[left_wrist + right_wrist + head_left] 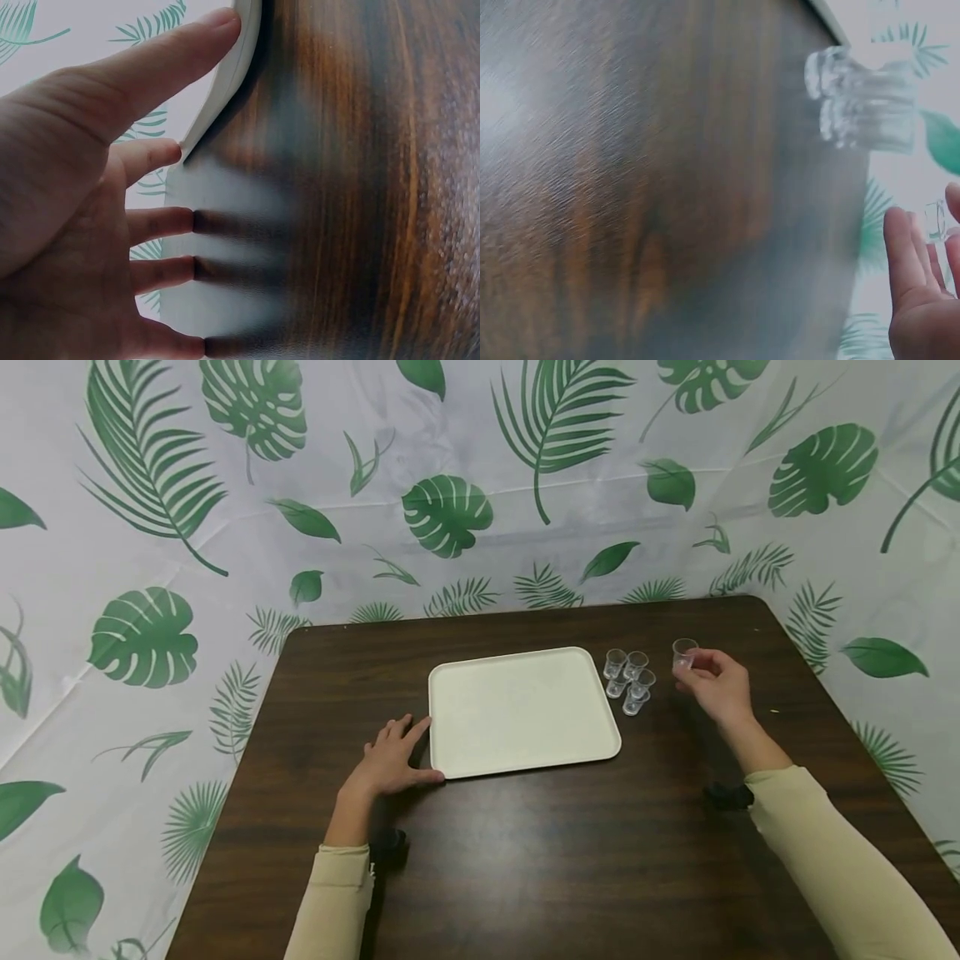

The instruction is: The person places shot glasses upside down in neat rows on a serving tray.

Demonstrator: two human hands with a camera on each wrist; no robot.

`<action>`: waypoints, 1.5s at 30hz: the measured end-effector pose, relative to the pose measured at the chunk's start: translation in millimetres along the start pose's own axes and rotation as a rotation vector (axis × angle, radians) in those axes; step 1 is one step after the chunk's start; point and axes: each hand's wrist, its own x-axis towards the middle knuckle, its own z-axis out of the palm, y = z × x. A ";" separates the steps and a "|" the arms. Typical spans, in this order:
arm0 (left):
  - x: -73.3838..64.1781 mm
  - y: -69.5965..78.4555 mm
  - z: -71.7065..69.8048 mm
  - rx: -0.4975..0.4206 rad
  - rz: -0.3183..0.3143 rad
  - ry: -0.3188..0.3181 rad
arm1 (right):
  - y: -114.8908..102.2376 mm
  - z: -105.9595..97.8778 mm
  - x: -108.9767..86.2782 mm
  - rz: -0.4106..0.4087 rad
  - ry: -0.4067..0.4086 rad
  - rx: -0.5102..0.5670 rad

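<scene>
Cups (637,693), clear and open-topped, stood grouped on the dark table (510,843) just right of the white tray (525,710) in the head view, while the right hand (718,685) pinched another cup (683,654) to their right and the left hand (390,762) spread wide against the tray's left edge. The left wrist view showed that thumb (165,64) at the pale rim, fingers (161,223) splayed; the tray looked stiff and light, best steadied there. In the right wrist view, the pinched cup, partly hidden, seemed light, slick and easily tipped, best held by its sides.

Leaf-print backdrop (447,516) behind dark table (540,852)
</scene>
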 end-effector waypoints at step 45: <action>0.3 -1.0 7.4 -0.011 -0.004 -0.005 | -48.9 183.3 -36.1 -0.339 -0.262 -0.211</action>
